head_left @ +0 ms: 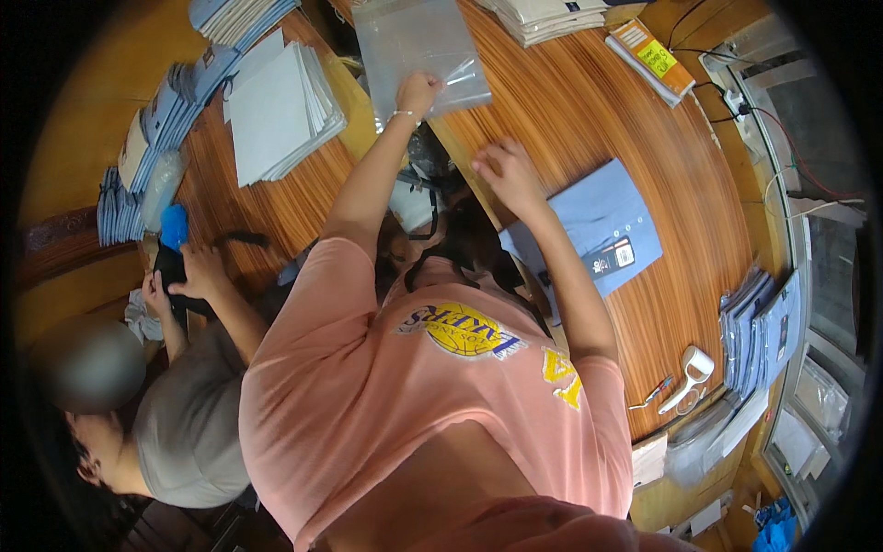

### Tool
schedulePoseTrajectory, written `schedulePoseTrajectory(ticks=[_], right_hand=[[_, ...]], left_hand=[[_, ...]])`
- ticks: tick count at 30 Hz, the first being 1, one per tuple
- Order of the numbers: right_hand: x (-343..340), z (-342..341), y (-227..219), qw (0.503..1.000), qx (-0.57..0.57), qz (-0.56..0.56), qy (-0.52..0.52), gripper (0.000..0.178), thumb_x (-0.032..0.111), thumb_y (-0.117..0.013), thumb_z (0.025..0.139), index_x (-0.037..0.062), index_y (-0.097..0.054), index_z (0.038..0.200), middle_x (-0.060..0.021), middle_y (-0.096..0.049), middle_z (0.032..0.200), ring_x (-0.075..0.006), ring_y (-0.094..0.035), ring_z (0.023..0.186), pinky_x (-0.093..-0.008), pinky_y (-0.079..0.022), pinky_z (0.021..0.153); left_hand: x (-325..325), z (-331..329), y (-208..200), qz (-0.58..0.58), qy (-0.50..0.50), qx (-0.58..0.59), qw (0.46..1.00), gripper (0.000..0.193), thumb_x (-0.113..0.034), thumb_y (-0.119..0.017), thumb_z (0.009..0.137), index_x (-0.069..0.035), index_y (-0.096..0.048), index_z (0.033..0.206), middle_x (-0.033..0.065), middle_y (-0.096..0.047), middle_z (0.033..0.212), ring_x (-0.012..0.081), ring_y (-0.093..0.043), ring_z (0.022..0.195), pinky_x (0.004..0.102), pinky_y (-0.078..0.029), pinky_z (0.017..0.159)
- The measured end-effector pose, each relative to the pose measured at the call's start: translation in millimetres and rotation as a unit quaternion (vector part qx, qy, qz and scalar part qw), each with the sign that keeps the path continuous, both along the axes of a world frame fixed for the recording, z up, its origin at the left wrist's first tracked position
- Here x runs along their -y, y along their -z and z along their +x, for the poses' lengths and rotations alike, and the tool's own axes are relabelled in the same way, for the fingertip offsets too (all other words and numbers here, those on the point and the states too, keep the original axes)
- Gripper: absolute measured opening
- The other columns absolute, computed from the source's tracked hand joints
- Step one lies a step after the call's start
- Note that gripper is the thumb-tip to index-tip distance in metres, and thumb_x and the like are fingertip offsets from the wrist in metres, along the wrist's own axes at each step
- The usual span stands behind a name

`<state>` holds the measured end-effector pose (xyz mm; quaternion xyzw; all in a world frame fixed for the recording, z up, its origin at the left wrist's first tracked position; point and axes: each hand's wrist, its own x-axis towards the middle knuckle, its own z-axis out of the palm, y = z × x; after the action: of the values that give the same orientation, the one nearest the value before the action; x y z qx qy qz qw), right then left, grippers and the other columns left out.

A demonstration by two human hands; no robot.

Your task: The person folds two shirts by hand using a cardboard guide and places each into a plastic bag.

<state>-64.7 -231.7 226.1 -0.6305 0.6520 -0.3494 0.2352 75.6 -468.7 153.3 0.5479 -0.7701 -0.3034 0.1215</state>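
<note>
My left hand (420, 95) is closed at the lower part of a clear plastic bag (409, 41), its fingers pinching the film. The bag lies flat across the far table edge, over the gap between two tabletops. My right hand (510, 175) hovers over the wood-grain table, fingers loosely bent and apart, with nothing in them. Beside its forearm lies a folded blue shirt (635, 207) with a dark label and a white tag; the forearm hides part of it.
White sheets (280, 115) and stacked folded shirts (175, 101) stand left. An orange notebook (648, 60) lies far right. Bagged blue shirts (759, 322), a white handheld tool (692, 373) and a pen (655, 391) are right. At left, a co-worker's hands (198, 276) handle a black item.
</note>
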Motion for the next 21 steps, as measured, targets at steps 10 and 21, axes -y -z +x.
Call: schedulePoseTrajectory(ticks=[10, 21], right_hand=[[147, 16, 54, 0.981, 0.112, -0.116, 0.109, 0.066, 0.037, -0.064, 0.078, 0.0033, -0.042, 0.129, -0.0177, -0.039, 0.136, -0.0333, -0.033, 0.129, -0.0489, -0.022, 0.106], [25, -15, -54, 0.892, 0.421, -0.096, 0.132, 0.021, 0.023, -0.051, 0.093, 0.0030, -0.057, 0.098, -0.0053, -0.061, 0.081, -0.0118, -0.058, 0.077, -0.0285, -0.048, 0.072]], left_hand=[[-46, 28, -190, -0.131, 0.164, -0.038, 0.977, 0.014, -0.016, -0.047, 0.091, -0.004, -0.051, 0.098, 0.0187, -0.058, 0.089, 0.0356, -0.058, 0.071, 0.0398, -0.047, 0.062], [-14, -115, -162, 0.651, 0.299, -0.523, 0.462, 0.057, -0.051, -0.036, 0.090, -0.007, -0.040, 0.125, 0.0169, -0.048, 0.119, 0.0239, -0.051, 0.103, 0.0365, -0.044, 0.081]])
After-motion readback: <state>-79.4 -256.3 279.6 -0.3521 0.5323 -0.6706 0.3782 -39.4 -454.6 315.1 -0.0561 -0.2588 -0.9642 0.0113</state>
